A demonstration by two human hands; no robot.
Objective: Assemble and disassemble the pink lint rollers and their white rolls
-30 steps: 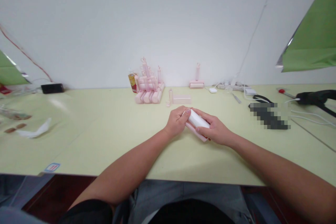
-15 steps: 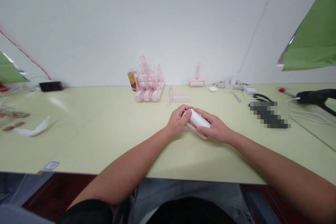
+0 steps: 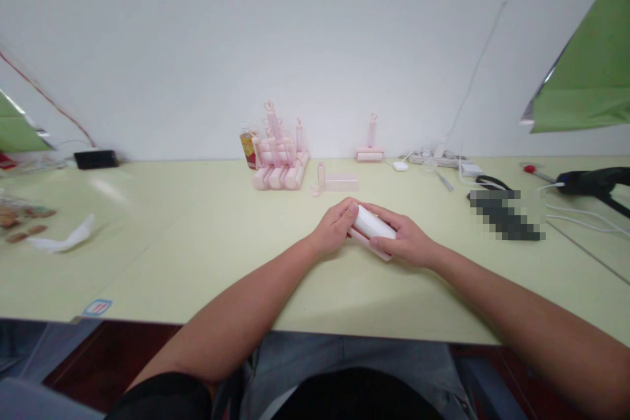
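Looking down through the head camera, I see both hands meeting over the middle of the pale green table (image 3: 197,236), just above its surface. Between them is a white roll (image 3: 375,226), a short, smooth cylinder lying on its side and slanting from upper left to lower right. A pink shell (image 3: 368,247) runs along its lower edge like a narrow trough; I cannot tell whether the two are joined.

My left hand (image 3: 335,228) is curled over the roll's left end, the thumb pressed against the end face. My right hand (image 3: 407,243) wraps the right half, fingers tucked under the pink shell and the thumb lying along the top. Both grips are closed on it.

Well beyond the hands, near the wall, stands a stack of pink rollers (image 3: 278,167) with a small bottle (image 3: 247,146) touching its left side. A single pink roller (image 3: 370,146) stands upright further right, and a loose pink cover (image 3: 340,182) lies between the stack and my hands. A scrap of white paper (image 3: 63,239) lies far off to the left.
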